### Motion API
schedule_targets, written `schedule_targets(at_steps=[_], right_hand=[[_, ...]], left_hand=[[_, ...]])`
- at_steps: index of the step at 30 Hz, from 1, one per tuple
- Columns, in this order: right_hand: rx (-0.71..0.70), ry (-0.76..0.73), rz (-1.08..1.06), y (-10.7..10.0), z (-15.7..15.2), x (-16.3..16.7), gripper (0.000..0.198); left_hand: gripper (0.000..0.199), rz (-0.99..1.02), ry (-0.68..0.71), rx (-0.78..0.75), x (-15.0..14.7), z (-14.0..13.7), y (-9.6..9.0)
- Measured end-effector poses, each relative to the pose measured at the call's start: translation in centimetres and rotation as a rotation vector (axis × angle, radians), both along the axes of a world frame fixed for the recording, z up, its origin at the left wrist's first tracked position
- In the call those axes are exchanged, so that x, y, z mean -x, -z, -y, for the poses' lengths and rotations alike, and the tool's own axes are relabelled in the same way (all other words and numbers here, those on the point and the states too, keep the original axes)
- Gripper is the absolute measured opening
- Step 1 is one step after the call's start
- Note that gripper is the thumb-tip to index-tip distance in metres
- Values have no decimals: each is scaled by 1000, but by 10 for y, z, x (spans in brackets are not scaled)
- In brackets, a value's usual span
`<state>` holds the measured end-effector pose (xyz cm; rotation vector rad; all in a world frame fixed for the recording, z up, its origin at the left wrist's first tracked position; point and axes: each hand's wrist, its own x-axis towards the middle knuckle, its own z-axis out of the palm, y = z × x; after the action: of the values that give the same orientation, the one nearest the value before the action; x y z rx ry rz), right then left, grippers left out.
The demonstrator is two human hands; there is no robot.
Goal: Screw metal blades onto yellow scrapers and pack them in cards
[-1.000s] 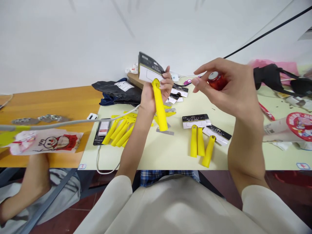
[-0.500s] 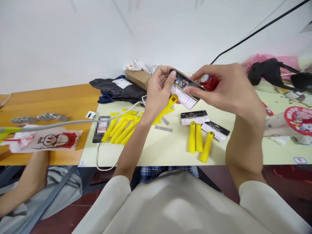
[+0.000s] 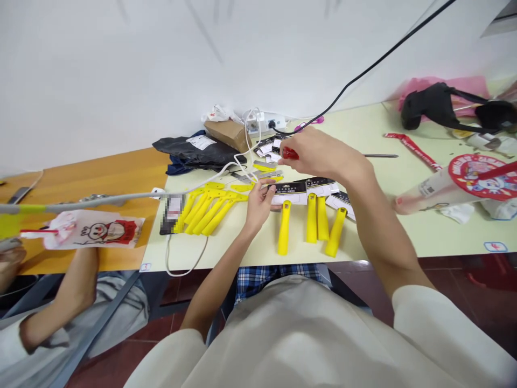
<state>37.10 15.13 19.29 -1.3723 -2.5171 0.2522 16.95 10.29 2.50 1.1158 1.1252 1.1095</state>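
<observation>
My left hand (image 3: 260, 205) pinches the left edge of a black-and-white packaging card (image 3: 298, 197) on the table, thumb on top. From that card's lower edge a yellow plastic handle (image 3: 284, 229) points toward me. My right hand (image 3: 313, 151) is closed around the red handle (image 3: 288, 154) of what looks like a screwdriver; a thin dark shaft (image 3: 382, 156) shows beyond my forearm, pointing right. Beside the held card lie other cards (image 3: 321, 187) with yellow handles (image 3: 311, 218). Several bare yellow handles (image 3: 214, 213) lie fanned out left of my left hand.
Behind my hands are a power strip (image 3: 264, 123), a cardboard box (image 3: 228, 134) and a black plastic bag (image 3: 197, 151). A white cable (image 3: 218, 178) crosses the left side. A drink cup (image 3: 436, 188) stands at right. A co-worker's arm (image 3: 76, 280) is at far left.
The card with its yellow handle has come down onto the table beside the others, my left hand still on it. My right hand has left the card, moving left, and grips the red handle.
</observation>
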Motion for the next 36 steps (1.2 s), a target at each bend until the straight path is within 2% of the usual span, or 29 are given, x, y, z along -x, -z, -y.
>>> schedule_targets(at_steps=[3,6,9,13,16,18,19,22,27,32,36], right_hand=[[-187,32,-121,-14,43,-6,16],[-167,25,-94,-5,97,-18,18],[-33,62,65,36,147,-28,36],[156,289,278,107,195,-31,53],[153,373,287,143,217,-33,61],[133,430,256,156,225,-37,63],[121,460,234,161,228,-40,62],[95,503,170,171,233,-50,57],[49,530,89,180,232,-69,53],[-15,606,51,187,220,-87,52],[-51,659,60,195,205,-97,50]], left_hand=[[55,-44,-6,24,-3,-6,23],[65,-183,130,-102,-1,-5,37],[83,-404,262,-280,8,7,41],[98,-721,334,-464,28,44,36],[100,-809,580,-576,39,81,31],[107,-858,724,-621,39,103,29],[110,-881,752,-647,37,111,30],[101,-905,732,-749,22,120,33],[78,-885,686,-864,-10,97,42],[74,-868,711,-931,-35,78,43],[73,-861,759,-932,-42,65,43]])
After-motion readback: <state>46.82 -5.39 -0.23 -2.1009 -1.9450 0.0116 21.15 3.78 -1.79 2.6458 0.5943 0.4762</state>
